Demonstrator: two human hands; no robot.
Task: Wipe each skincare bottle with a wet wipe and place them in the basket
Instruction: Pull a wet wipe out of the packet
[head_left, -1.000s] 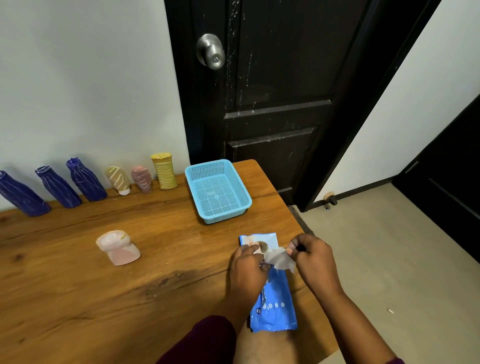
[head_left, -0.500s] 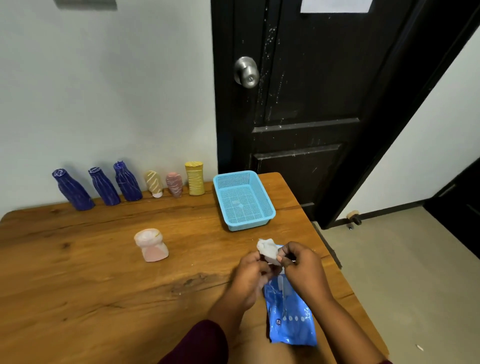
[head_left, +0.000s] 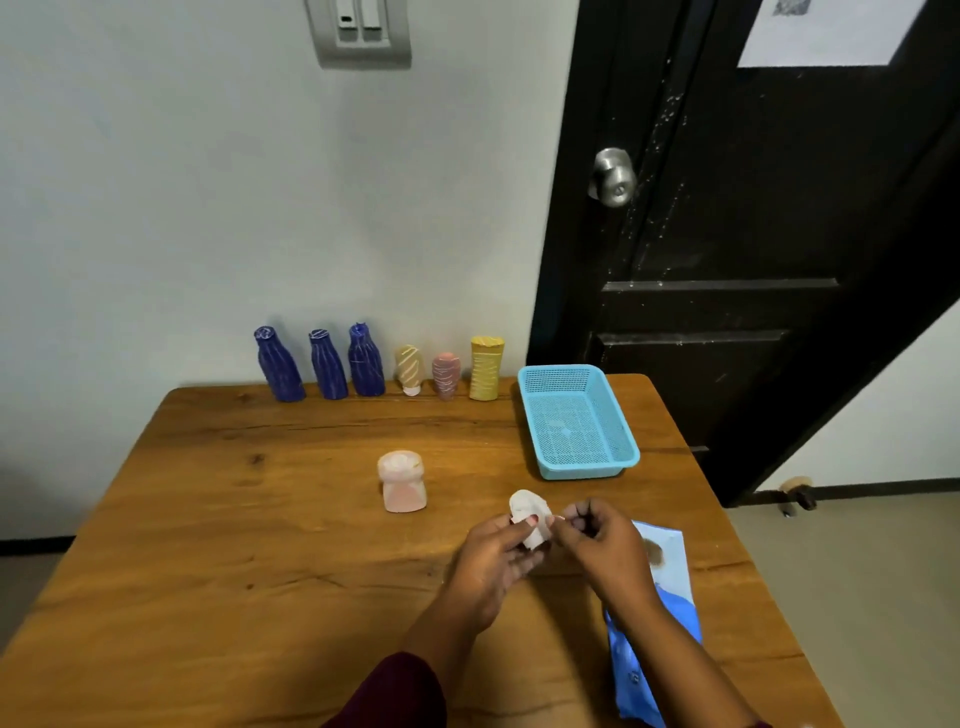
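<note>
Both hands are up over the near side of the table, and the wet wipe is bunched between them. It's a small, crumpled, off-white wad. My left hand has its fingers curled under it with the thumb pressed on top. My right hand has its fingers curled in too, fingertips pinching the wipe's right edge, though that contact is a little blurred.

At about four o'clock from my hands, the blue wipe pack lies flat on the table, partly under my right forearm.

At ten o'clock, close by, a squat pink bottle stands on its own, wide pale cap on top, well apart from the others.

Along the far edge at the wall, from eleven to twelve o'clock, six bottles stand in a row. There are three dark blue ribbed bottles, then a small tan bottle with pale diagonal stripes. After it come a small dusty-pink one and a yellow one with a waisted middle.

At one o'clock sits the light blue mesh basket, with nothing in it, just right of the yellow bottle.

Behind the table is a dark door with a round metal knob.
</note>
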